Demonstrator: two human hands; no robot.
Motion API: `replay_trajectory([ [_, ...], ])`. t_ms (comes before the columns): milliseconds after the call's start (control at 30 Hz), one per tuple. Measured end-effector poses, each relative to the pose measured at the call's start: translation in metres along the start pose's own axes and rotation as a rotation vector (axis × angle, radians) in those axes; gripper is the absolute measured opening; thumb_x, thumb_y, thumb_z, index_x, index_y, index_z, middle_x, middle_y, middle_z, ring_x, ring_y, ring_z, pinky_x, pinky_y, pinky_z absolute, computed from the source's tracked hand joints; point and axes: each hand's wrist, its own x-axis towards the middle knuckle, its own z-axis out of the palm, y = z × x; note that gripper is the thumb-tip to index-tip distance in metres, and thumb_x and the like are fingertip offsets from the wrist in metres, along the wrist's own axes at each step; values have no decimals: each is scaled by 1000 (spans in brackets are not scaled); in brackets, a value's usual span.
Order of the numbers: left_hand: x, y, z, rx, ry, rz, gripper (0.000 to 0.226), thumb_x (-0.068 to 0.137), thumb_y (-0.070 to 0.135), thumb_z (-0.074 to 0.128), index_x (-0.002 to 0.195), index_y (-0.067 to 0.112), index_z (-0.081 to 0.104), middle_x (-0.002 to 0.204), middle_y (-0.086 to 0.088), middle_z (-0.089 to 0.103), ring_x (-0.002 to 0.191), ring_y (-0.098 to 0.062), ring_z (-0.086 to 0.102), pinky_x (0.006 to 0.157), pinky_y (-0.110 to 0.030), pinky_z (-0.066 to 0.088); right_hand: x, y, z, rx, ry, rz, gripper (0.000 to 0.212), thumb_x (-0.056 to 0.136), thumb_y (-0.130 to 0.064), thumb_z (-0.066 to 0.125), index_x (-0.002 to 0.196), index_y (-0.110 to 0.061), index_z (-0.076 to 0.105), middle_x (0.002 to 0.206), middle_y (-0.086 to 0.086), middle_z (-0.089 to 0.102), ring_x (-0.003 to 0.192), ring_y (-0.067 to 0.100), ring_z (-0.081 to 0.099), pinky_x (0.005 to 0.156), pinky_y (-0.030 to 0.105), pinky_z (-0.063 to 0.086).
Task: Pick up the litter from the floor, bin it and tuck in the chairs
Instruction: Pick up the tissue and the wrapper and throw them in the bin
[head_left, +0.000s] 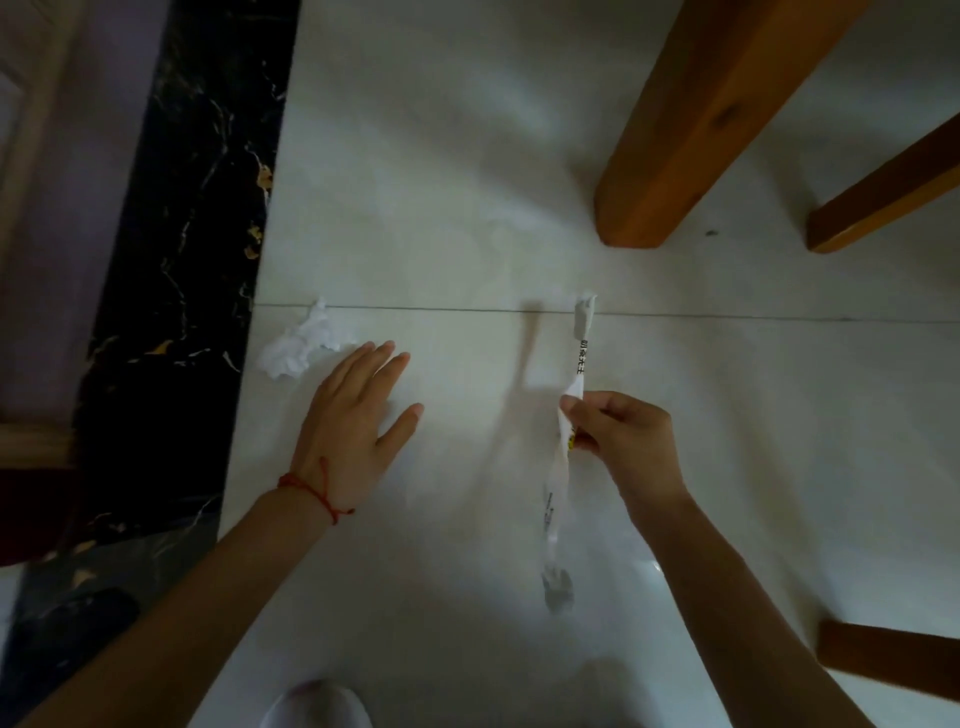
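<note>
While the left hand (353, 415) hovers flat-fingered, the right hand (621, 436) pinches a long white wrapper (577, 364) with unreadable black print.

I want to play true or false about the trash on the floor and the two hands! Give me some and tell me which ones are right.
1. The right hand pinches a long white wrapper. True.
2. The left hand grips the crumpled tissue. False: its fingers are spread flat and hold nothing; the tissue lies on the floor just beyond them.
3. A red string circles the left wrist. True.
4. The wrapper is plain, with no print. False: dark characters run along it.
5. The floor tiles are black all over. False: they are pale; only a dark marble strip runs along the left.
6. Wooden furniture legs stand at the upper right. True.
</note>
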Motion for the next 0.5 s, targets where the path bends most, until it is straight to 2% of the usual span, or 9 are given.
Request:
replay_trajectory([
  [67, 7, -9, -9, -49, 66, -83, 63, 85, 50, 38, 125, 2, 49, 134, -20, 49, 128, -33, 39, 107, -42, 29, -1, -3, 4, 15, -22, -15, 8, 80, -9, 68, 73, -5, 70, 73, 16, 68, 68, 23, 63, 76, 35, 55],
  [167, 20, -32, -22, -68, 159, -203, 59, 81, 40, 44, 121, -2, 51, 128, -25, 51, 121, -39, 44, 104, -43, 33, -3, -2, 10, -2, -63, -36, 9, 80, -7, 67, 71, -7, 69, 66, 8, 70, 61, 16, 64, 66, 25, 56],
  [267, 29, -59, -27, -82, 146, -363, 60, 79, 40, 51, 120, -3, 52, 122, -27, 54, 115, -41, 48, 101, -45, 37, -2, -1, 14, -21, -65, -62, 12, 79, -6, 68, 67, -9, 68, 54, -4, 68, 51, 7, 61, 55, 15, 53],
  [333, 31, -66, -27, -83, 118, -448, 56, 80, 36, 58, 123, 1, 51, 121, -23, 55, 113, -38, 49, 98, -42, 39, -2, -1, 14, -25, -56, -64, 11, 79, -6, 68, 68, -8, 69, 53, -4, 68, 50, 6, 61, 54, 13, 52],
  [400, 31, -66, -25, -121, 137, -506, 53, 79, 21, 66, 124, 0, 50, 123, -24, 54, 114, -37, 49, 99, -39, 37, -2, -1, 14, -26, -55, -63, 10, 79, -6, 69, 68, -9, 69, 53, -4, 68, 50, 6, 61, 55, 13, 53],
  [500, 31, -63, -24, -106, 161, -517, 46, 76, 9, 68, 119, -1, 55, 119, -25, 56, 111, -37, 51, 97, -38, 39, -2, -1, 14, -29, -55, -56, 11, 79, -6, 68, 68, -10, 69, 54, -4, 69, 52, 8, 62, 57, 15, 55],
])
